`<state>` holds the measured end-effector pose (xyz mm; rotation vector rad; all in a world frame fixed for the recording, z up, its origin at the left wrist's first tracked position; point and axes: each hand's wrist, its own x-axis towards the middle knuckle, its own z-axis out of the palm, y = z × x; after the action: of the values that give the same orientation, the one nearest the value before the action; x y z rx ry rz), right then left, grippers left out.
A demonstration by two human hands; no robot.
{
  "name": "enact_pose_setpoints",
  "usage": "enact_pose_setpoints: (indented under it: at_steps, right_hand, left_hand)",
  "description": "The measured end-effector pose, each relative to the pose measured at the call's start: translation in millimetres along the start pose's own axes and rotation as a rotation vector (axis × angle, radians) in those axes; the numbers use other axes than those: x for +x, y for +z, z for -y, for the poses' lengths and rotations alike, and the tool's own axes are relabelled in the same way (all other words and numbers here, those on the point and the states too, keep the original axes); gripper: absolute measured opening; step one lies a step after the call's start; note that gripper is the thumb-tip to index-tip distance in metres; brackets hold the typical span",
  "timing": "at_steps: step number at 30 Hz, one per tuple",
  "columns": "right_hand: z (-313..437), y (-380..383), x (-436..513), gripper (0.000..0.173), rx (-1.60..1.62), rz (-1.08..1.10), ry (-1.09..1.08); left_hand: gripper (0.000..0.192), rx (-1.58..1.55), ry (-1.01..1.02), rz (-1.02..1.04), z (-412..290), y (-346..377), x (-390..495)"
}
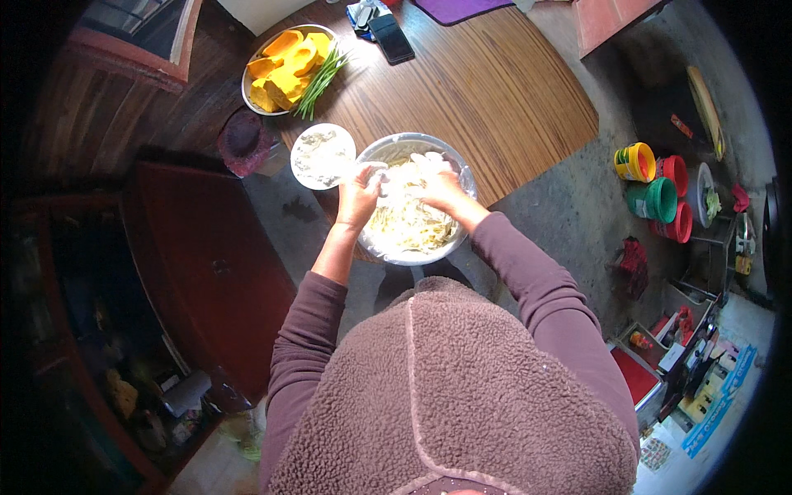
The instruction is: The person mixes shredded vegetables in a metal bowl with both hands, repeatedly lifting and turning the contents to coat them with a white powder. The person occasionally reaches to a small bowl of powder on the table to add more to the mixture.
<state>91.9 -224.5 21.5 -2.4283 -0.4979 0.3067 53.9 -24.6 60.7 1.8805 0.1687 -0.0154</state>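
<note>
A large round metal bowl (413,260) stands at the table's near edge, holding pale yellowish shreds (411,226) mixed with something white. My right hand (442,184) reaches into the bowl, its fingertips coated white and partly lost in glare among the shreds. At the bowl's left rim is my left hand (360,193), also whitened at the fingers; sunlight hides whether it grips anything. Just left of the bowl, a small white dish (298,170) carries a white substance, overexposed in the sunlight.
Behind on the wooden table (489,93) sit a plate of cut pumpkin pieces (284,80) with green stalks (322,85), a smartphone (391,40) and a purple cloth (461,7). Colored buckets (653,199) stand on the floor at right. A dark red cabinet (204,272) is at left.
</note>
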Motion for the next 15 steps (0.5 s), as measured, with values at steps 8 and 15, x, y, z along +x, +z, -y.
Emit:
enact_pose_setpoints:
  at_steps: [8, 15]
  right_hand:
    - [22.5, -0.8, -56.8, 0.041, 0.414, 0.309, 0.114]
    - [56.2, 5.1, -41.3, 0.033, 0.165, 0.063, -0.328]
  left_hand:
    - [0.031, 0.001, -0.05, -0.094, 38.9, -6.2, -61.1]
    - [0.032, -0.049, 0.017, -0.112, 17.9, -6.7, -70.0]
